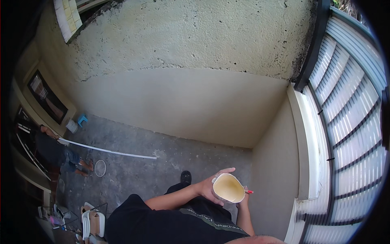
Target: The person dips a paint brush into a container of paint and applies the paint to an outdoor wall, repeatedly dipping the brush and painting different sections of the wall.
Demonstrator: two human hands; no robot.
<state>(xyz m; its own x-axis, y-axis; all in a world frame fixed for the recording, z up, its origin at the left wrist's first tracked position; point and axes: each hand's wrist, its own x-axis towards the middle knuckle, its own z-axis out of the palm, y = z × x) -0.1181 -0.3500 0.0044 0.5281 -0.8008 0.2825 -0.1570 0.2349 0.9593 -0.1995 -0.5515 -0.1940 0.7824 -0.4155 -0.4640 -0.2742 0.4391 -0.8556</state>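
Note:
Cradled against my left hand [209,189] is a cut-open white container [229,189] with an uneven rim. Its inside is coated cream, and a cream layer, seemingly paint, covers the bottom. My thumb and fingers spread around its left side. My right hand [242,202] is at the container's lower right, partly hidden behind it. A thin tool with a red tip [249,191] sticks out from that hand; the rest of the tool is hidden, so its kind is unclear. Both hands are in front of my waist, above the concrete floor.
A smooth beige wall [182,100] rises ahead, rough and stained higher up. Corrugated translucent panels [347,122] line the right. At left, another person [51,149] holds a long white pole [109,151]. Nearby are a round white-rimmed object [100,168], a bucket [72,125] and a blue stool [82,120].

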